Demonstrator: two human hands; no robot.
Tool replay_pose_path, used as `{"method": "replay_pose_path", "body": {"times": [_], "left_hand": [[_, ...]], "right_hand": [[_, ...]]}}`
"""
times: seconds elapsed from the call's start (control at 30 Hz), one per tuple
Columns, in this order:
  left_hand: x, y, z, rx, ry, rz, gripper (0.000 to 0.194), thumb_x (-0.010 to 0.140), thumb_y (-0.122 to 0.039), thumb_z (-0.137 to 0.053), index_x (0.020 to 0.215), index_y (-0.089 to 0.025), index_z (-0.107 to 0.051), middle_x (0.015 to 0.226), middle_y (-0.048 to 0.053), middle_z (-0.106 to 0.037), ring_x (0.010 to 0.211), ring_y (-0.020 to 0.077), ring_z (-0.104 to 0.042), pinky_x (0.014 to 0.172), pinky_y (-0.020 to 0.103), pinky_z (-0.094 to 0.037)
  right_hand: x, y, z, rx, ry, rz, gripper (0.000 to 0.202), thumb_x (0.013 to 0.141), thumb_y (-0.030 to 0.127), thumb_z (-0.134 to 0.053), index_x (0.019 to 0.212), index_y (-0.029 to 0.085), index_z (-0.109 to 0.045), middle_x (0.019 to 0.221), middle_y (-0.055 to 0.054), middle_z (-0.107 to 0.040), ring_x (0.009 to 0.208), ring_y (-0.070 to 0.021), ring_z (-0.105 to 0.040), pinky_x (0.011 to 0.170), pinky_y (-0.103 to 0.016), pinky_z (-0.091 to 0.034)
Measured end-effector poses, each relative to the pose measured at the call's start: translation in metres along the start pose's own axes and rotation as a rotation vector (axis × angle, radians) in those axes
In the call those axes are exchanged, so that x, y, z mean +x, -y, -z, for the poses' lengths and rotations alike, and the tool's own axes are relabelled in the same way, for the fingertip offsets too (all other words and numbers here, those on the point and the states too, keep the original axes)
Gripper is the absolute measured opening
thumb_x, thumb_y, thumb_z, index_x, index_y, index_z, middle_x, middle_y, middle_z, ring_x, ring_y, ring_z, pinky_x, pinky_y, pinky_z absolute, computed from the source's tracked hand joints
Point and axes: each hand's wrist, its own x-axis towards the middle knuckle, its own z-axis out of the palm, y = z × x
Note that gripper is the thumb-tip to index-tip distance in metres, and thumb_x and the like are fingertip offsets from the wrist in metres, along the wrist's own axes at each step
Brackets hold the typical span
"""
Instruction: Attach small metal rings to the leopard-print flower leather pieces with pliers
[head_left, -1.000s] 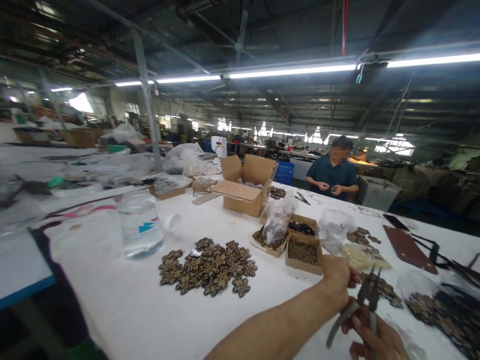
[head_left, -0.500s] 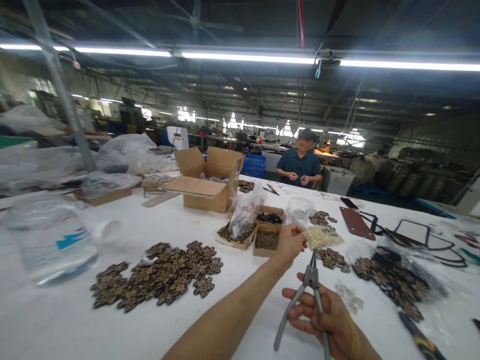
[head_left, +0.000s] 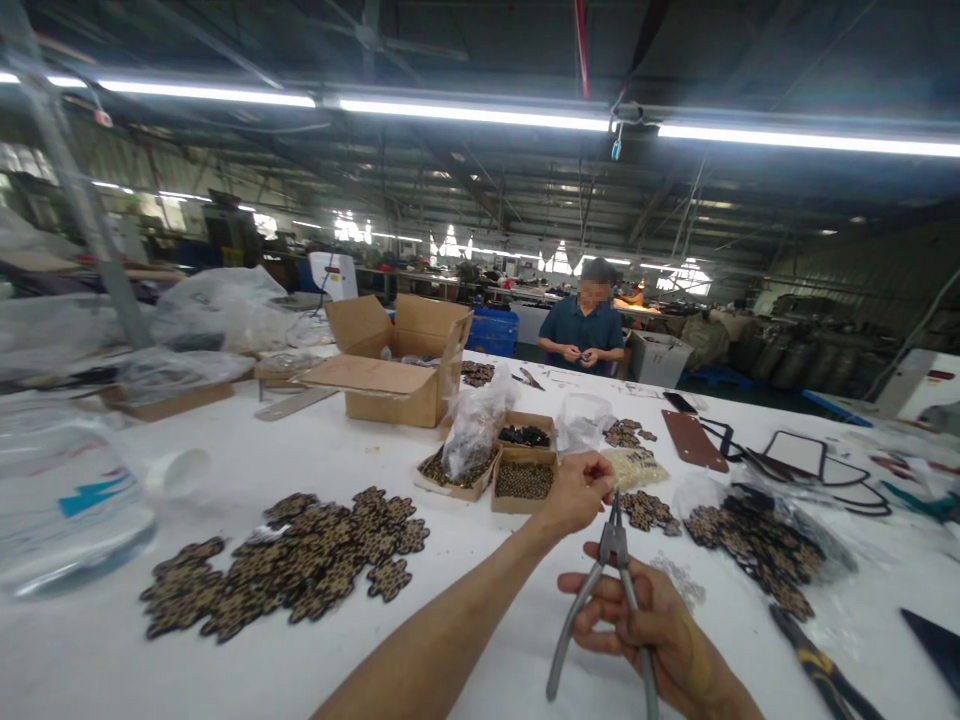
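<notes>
My right hand (head_left: 649, 620) grips a pair of long-nosed pliers (head_left: 615, 545), its handles spread apart and its tips pointing up and away. Just beyond those tips, my left hand (head_left: 577, 490) is closed in a pinch; whatever lies between its fingertips is too small to make out. Behind the left hand stands a small carton of brass-coloured beads or studs (head_left: 523, 480). A clear bag of pale yellow bits (head_left: 634, 468) lies close to its fingertips. Flower-shaped brown and black pieces (head_left: 649, 510) are heaped nearby, with tiny clear bits (head_left: 679, 578) scattered right of the pliers.
A larger pile of flower-shaped pieces (head_left: 322, 560) spreads at left, near a big water jug (head_left: 67, 500). An open cardboard box (head_left: 397, 400) stands further back. Black-handled pliers (head_left: 817, 660) lie at right. Across the table a co-worker (head_left: 581, 325) sits with hands together.
My view has turned slightly right, so the table things sit further left. My left fingertips and the pliers' tips have come closer together. The co-worker's hands have moved together.
</notes>
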Motion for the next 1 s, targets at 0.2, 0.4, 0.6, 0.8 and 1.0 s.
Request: {"method": "replay_pose_path", "body": {"times": [0.2, 0.4, 0.6, 0.8, 1.0], "left_hand": [[-0.001, -0.003, 0.0, -0.012, 0.062, -0.048, 0.005, 0.076, -0.019, -0.061, 0.077, -0.014, -0.061, 0.06, -0.001, -0.059, 0.052, 0.0107, -0.056, 0.048, 0.02, -0.047], [-0.005, -0.003, 0.001, -0.026, 0.067, -0.07, 0.007, 0.077, -0.018, -0.061, 0.081, -0.013, -0.063, 0.063, 0.001, -0.06, 0.056, 0.0126, -0.059, 0.05, 0.022, -0.048], [-0.008, -0.005, 0.001, 0.015, 0.048, -0.076, 0.006, 0.078, -0.017, -0.06, 0.081, -0.013, -0.063, 0.065, 0.001, -0.06, 0.056, 0.0114, -0.058, 0.053, 0.022, -0.048], [-0.009, -0.005, 0.0, 0.007, 0.092, -0.1, 0.006, 0.078, -0.015, -0.059, 0.081, -0.014, -0.063, 0.063, 0.0, -0.06, 0.056, 0.0107, -0.056, 0.056, 0.022, -0.047], [-0.007, 0.0, -0.001, -0.037, 0.099, -0.1, 0.007, 0.078, -0.015, -0.059, 0.083, -0.014, -0.063, 0.065, 0.0, -0.059, 0.058, 0.0112, -0.057, 0.057, 0.023, -0.048]], "right_hand": [[-0.002, 0.005, -0.003, 0.002, -0.004, -0.004, 0.079, 0.062, 0.005, -0.07, 0.138, 0.018, -0.051, 0.126, -0.024, -0.066, 0.089, -0.0252, -0.07, 0.089, -0.051, -0.05], [-0.004, 0.007, -0.001, -0.011, 0.007, -0.029, 0.068, 0.061, 0.005, -0.071, 0.127, 0.019, -0.061, 0.126, -0.022, -0.067, 0.088, -0.0239, -0.07, 0.091, -0.051, -0.05], [-0.007, 0.009, -0.001, -0.03, 0.021, -0.015, 0.065, 0.061, 0.007, -0.074, 0.124, 0.021, -0.065, 0.123, -0.021, -0.068, 0.086, -0.024, -0.069, 0.089, -0.051, -0.051], [-0.007, 0.009, 0.0, -0.024, 0.023, -0.015, 0.065, 0.061, 0.008, -0.076, 0.124, 0.019, -0.065, 0.122, -0.022, -0.068, 0.085, -0.0239, -0.069, 0.088, -0.05, -0.051], [-0.009, 0.012, -0.001, -0.009, 0.027, -0.025, 0.065, 0.062, 0.007, -0.075, 0.125, 0.019, -0.065, 0.123, -0.021, -0.068, 0.086, -0.0226, -0.068, 0.09, -0.05, -0.051]]}}
